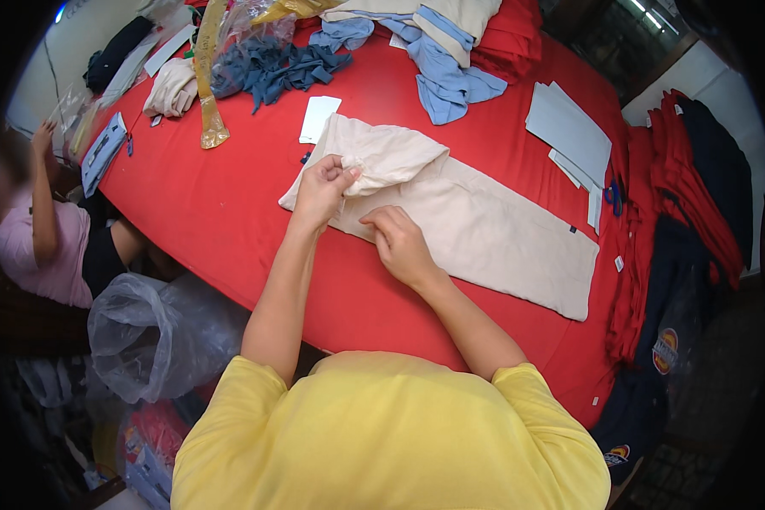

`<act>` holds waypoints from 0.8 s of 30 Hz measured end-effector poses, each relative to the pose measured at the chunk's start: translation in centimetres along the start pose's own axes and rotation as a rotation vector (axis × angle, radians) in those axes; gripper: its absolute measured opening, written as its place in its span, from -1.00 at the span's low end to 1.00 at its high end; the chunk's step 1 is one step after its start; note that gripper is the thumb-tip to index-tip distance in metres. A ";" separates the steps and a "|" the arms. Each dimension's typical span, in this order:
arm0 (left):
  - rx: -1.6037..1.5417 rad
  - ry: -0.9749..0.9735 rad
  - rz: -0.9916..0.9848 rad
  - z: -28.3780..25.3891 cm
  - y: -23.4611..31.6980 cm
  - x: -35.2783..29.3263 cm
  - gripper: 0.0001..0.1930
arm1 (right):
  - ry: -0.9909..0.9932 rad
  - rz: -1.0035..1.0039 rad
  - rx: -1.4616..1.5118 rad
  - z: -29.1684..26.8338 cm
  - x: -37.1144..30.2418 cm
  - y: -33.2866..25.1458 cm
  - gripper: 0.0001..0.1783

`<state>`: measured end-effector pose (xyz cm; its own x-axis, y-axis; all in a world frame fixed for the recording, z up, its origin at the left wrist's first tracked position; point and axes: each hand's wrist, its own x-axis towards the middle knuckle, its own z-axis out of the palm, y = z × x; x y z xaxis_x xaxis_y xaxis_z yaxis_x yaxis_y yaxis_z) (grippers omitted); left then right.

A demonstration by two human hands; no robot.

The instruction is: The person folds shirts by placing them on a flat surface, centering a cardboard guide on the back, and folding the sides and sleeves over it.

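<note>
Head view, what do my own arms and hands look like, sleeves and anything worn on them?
Both arms are bare from short yellow sleeves down. The left hand and right hand wear no gloves; no watch, ring or bracelet is visible.

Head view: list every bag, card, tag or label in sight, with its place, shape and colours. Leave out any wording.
White card: on the red table, above the beige garment; rectangular, plain.
Grey sheets: table's right side; flat overlapping rectangles.
Clear plastic bag: lower left, beside the table; crumpled, open.
Yellowish plastic wrap: upper left; long, twisted strip.
Round badges: on dark garments at right; orange and white.
Small dark tag: garment's right end.
</note>
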<state>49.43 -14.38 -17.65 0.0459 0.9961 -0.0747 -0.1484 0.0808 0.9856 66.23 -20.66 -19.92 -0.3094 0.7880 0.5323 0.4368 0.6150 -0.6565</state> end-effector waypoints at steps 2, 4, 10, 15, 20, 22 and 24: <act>0.026 -0.045 -0.060 -0.6 0.2 0.4 -0.73 | -0.018 -0.003 -0.030 0.7 0.1 -0.3 -0.76; 0.125 -0.016 -0.034 -0.8 0.6 0.3 -0.70 | -0.005 0.000 -0.052 1.0 0.2 -0.5 -0.74; 0.420 0.123 0.114 -2.4 0.8 -1.0 -0.63 | 0.056 0.021 0.001 0.7 0.5 0.3 -0.70; 1.052 0.398 0.218 -6.1 -1.9 -1.4 -0.68 | 0.066 0.100 -0.059 -0.7 0.4 0.8 -0.72; 1.097 0.391 0.180 -6.4 -2.8 -1.7 -0.70 | 0.242 0.113 -0.258 -1.9 0.8 2.0 -0.67; 1.084 0.400 0.197 -6.1 -2.8 -1.7 -0.70 | 0.245 0.138 -0.255 -2.5 1.1 2.5 -0.67; 1.097 0.414 0.228 -5.8 -2.6 -1.4 -0.71 | 0.235 0.107 -0.268 -3.2 1.6 2.7 -0.62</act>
<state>43.99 -15.80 -21.02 -0.2242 0.9353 0.2737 0.8201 0.0294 0.5715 69.61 -17.84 -19.20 -0.0614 0.8001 0.5967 0.6718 0.4753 -0.5681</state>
